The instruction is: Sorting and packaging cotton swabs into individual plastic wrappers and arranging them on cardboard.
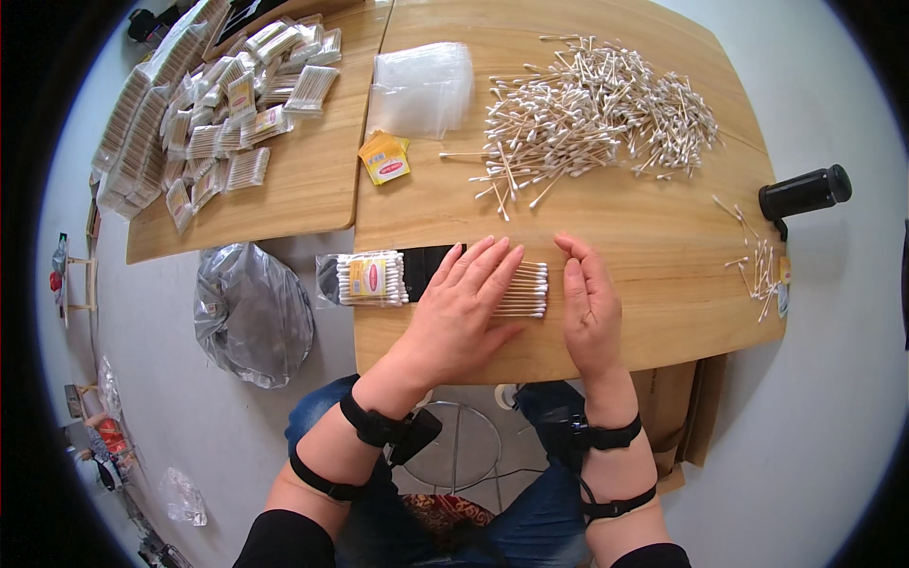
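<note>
My left hand lies palm down with its fingers stretched out over a row of cotton swabs, hiding much of it. Beneath that hand runs a flat black strip. On the strip's left part sits a clear bag around a bundle of cotton swabs with a yellow and red label card. My right hand stands on edge just right of the swab tips, fingers gently curved and thumb a little apart, with nothing visible in it.
A large heap of loose cotton swabs spreads across the far right. Flat clear bags and yellow cards lie left of it. Filled swab packs pile up far left. A black cylinder juts past the right edge near scattered swabs.
</note>
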A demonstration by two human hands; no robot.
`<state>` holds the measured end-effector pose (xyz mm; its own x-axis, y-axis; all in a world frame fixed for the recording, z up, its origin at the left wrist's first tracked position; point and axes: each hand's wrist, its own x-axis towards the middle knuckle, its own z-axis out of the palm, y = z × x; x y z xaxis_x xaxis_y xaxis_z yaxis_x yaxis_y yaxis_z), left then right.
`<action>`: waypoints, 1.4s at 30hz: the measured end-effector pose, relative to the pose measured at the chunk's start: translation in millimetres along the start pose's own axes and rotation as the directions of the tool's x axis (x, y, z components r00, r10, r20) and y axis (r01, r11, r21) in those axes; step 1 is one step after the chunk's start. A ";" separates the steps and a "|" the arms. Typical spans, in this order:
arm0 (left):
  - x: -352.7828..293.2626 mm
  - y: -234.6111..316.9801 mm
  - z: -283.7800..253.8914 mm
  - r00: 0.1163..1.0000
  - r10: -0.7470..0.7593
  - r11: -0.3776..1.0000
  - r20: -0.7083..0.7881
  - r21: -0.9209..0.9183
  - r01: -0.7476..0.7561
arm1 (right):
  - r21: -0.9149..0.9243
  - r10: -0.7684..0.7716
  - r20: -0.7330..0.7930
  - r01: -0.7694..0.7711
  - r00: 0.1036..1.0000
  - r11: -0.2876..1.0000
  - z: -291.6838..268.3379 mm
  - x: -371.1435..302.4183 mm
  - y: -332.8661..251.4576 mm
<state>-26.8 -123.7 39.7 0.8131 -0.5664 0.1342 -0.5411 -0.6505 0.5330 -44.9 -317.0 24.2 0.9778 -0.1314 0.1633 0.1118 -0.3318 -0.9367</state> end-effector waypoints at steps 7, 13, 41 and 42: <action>0.3 -11.4 7.8 0.994 0.016 0.997 -0.107 -0.077 -0.024 | -0.384 -0.201 0.200 0.265 0.959 0.884 -6.2 -3.5 -8.8; -5.4 -14.9 19.4 0.996 0.041 0.994 -0.077 0.101 -0.033 | -0.590 -0.139 0.384 0.358 0.913 0.723 3.6 -16.0 -18.1; -61.6 -119.5 -29.0 0.860 -0.410 0.912 -0.305 -0.117 0.393 | -0.667 -0.108 0.520 0.481 0.847 0.569 63.4 -1.8 -28.8; -61.9 -119.4 -29.8 0.861 -0.407 0.914 -0.307 -0.128 0.386 | -0.661 -0.107 0.523 0.482 0.846 0.575 67.1 -0.8 -29.6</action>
<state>-6.1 4.2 -7.3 0.9856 -0.0676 0.1551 -0.1529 -0.7484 0.6454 -37.1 -244.5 31.0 0.9076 0.4128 0.0768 0.4181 -0.8717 -0.2555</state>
